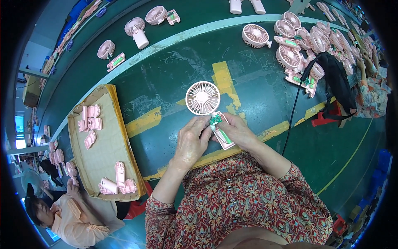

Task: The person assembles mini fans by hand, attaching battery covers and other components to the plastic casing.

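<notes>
Over the near part of the green table I hold a pink handheld fan [202, 98] in front of me. Its round slatted head points away from me, and its handle lies opened toward me, with a green circuit board and a green battery cell inside. My left hand [192, 138] is closed at the joint between head and handle, fingertips pressed together there. My right hand [237, 131] grips the handle's right side, thumb near the circuit board. The fingers partly hide the joint and the handle's edges.
To the left, a shallow cardboard tray [99, 145] holds several pink casing parts. A pile of pink fans [290, 56] lies at the far right, beside a black bag [331, 81] with a cable. More fans [134, 27] lie beyond a pale strip. Co-workers sit at left and right.
</notes>
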### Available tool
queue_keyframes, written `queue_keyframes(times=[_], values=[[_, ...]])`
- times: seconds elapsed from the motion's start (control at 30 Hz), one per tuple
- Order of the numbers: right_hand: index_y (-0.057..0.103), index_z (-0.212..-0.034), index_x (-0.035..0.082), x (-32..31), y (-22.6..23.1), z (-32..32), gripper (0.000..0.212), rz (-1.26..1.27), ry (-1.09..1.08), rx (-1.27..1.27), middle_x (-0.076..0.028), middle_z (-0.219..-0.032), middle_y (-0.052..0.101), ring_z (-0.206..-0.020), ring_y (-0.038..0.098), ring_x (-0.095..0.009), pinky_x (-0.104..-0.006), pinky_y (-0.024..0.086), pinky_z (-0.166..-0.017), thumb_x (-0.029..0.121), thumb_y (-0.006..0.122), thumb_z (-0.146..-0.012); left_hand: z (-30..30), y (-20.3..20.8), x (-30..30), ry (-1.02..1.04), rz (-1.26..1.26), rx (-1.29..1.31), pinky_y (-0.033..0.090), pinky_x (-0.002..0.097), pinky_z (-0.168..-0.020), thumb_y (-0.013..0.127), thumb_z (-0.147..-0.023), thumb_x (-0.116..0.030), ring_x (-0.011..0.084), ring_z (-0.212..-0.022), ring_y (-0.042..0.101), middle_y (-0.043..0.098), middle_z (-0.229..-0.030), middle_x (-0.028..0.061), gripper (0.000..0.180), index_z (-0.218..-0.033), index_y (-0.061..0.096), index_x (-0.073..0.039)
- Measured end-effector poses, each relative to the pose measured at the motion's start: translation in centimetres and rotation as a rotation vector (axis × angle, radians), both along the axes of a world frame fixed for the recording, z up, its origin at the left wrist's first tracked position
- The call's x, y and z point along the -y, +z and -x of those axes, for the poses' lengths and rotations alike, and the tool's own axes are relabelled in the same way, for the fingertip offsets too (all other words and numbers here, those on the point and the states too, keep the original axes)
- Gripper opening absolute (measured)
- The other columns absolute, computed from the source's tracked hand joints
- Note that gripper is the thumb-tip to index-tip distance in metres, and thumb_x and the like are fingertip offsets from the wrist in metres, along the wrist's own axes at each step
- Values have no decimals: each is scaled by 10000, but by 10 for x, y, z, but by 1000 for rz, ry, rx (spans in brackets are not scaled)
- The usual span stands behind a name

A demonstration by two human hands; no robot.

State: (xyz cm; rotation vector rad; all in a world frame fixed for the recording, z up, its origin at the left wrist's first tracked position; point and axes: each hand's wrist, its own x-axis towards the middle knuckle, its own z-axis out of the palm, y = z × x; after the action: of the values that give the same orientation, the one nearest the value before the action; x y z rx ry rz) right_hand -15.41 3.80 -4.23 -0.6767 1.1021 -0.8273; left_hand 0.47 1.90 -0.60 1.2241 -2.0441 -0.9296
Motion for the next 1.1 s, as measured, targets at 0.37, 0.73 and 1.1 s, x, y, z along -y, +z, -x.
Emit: queue_keyframes(times=[0.37, 0.73, 1.1], values=[[495, -1082, -16, -3, 5, 10, 343, -120, -119, 280, -133, -962, 614, -748, 658, -198, -273, 573, -640, 294, 391, -977, 0, -14, -4, 29, 274, 46, 494, 368, -604, 598, -777, 32, 315, -703, 619, 610, -809, 149, 157, -932, 594, 11], [502, -1085, -16, 0, 3, 4, 443, -112, -144, 240, -111, -872, 615, -705, 651, -178, -250, 563, -603, 397, 388, -970, 0, -10, -9, 80, 72, -44, 479, 301, -601, 598, -782, 39, 240, -666, 611, 601, -780, 132, 102, -883, 588, 24], [508, -1117, -18, -2, -4, 3, 355, -84, -141, 233, -97, -862, 624, -715, 649, -157, -236, 522, -561, 290, 405, -973, 4, -23, -9, 115, -145, -175, 486, 307, -576, 558, -833, 10, 210, -630, 654, 599, -785, 138, 87, -917, 571, 29]])
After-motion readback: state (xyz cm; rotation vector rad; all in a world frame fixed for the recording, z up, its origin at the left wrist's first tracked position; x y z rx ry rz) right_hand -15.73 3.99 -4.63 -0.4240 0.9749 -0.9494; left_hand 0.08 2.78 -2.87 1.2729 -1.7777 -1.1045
